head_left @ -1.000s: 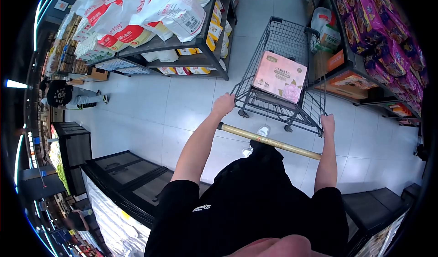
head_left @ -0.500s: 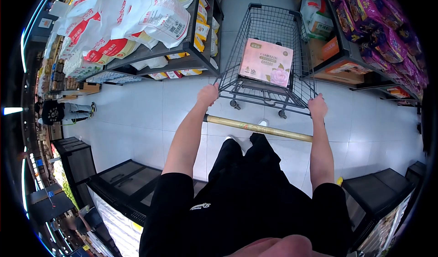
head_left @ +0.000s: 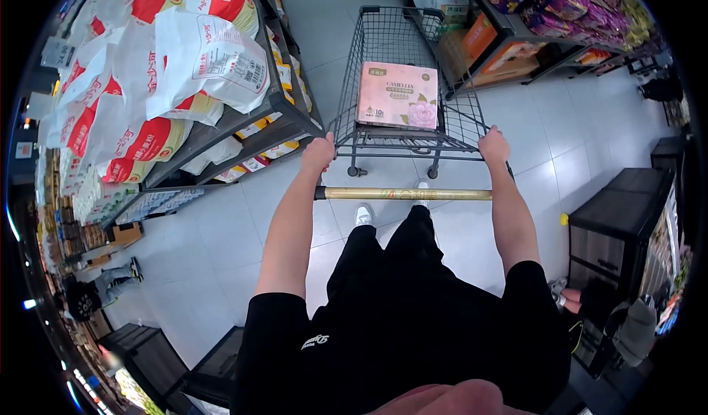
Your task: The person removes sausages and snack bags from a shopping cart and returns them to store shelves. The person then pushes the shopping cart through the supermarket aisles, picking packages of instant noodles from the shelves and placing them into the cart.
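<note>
A dark wire shopping cart [head_left: 377,30] stands in front of me. Inside it lies a pink box [head_left: 398,94] printed with a flower and the word CAMELLIA. My left hand [head_left: 319,153] is closed round the cart's left side frame, near its rear corner. On the opposite side, my right hand [head_left: 495,146] grips the right side frame. Between my forearms runs the cart's gold handlebar [head_left: 409,193], nearer my body and touched by neither hand. The fingertips of both hands are partly hidden.
On the left, a shelf [head_left: 295,116] bears large white flour bags [head_left: 210,65]. Purple snack packs [head_left: 564,13] fill the right shelf. A dark cabinet [head_left: 612,216] stands at my right. One person [head_left: 96,293] is far left, another [head_left: 627,326] lower right. Pale floor tiles [head_left: 258,245] lie between.
The cart has swung round, so it points straighter and sits further left in view. The shelves have shifted left. A person has come into view at lower right. Both hands keep their grip.
</note>
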